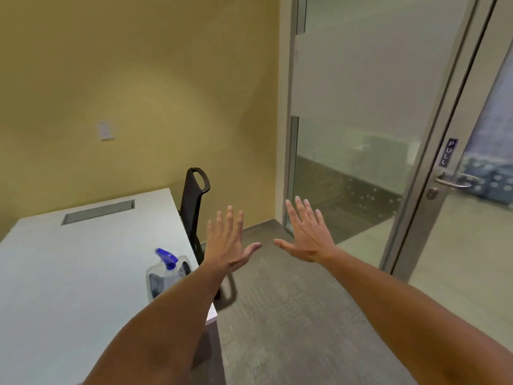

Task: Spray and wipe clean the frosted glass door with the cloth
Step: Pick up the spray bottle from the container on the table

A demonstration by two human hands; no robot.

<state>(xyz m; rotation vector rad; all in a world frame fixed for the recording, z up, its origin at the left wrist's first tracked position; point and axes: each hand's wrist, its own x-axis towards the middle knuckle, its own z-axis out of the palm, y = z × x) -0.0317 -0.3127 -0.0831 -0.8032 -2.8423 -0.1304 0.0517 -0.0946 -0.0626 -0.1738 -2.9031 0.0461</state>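
Note:
My left hand (228, 243) and my right hand (308, 234) are both held out flat over the floor, fingers spread, holding nothing. A clear spray bottle with a blue trigger head (166, 266) stands near the right edge of the white table (69, 273), just left of my left forearm. A dark grey cloth (157, 283) lies beside and behind the bottle, partly hidden by my arm. The glass door (488, 176) with its metal frame and lever handle (452, 182) is at the far right. A frosted band crosses the glass panel (369, 76) beside it.
A black chair (194, 201) stands between the table and the yellow wall (138, 93). A grey cable slot (98, 212) is set in the table top. A "PULL" sign (447, 152) sits above the handle. Carpeted floor (291, 315) stretches between me and the door.

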